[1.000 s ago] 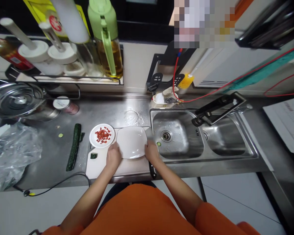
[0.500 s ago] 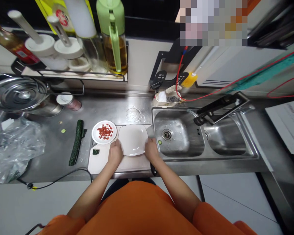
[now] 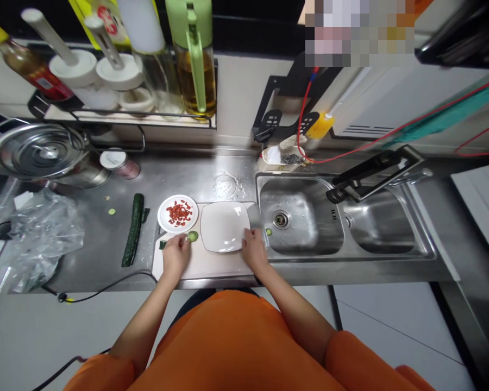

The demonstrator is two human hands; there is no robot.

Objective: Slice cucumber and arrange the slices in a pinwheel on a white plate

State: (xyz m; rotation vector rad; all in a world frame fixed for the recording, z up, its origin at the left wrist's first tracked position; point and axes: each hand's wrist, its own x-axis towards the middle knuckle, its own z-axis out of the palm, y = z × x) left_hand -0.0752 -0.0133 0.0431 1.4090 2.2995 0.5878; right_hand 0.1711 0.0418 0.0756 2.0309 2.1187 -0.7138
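Observation:
A white square plate (image 3: 225, 227) lies over the cutting board (image 3: 212, 266). My right hand (image 3: 254, 251) pinches its right edge. Beside that hand the broad blade of a kitchen knife (image 3: 254, 215) sticks out past the plate; its handle is hidden. To the left of the plate is my left hand (image 3: 176, 257), fingers drawn together. A cut cucumber piece (image 3: 193, 236) shows at its fingertips; I cannot tell whether they grip it. Another dark green piece (image 3: 162, 245) peeks out by this hand. A small white plate (image 3: 177, 214) of red goji berries (image 3: 180, 213) sits just above.
A whole cucumber (image 3: 133, 231) and a crumpled plastic bag (image 3: 52, 233) lie to the left. At the right is a double sink (image 3: 301, 217) with a faucet (image 3: 370, 174). Behind stand a lidded pot (image 3: 44, 155), a jar (image 3: 120, 163) and a bottle rack (image 3: 146, 119).
My left hand has let go of the plate's left edge and moved left, and a cucumber piece now shows beside it. My right hand stays at the plate's right edge.

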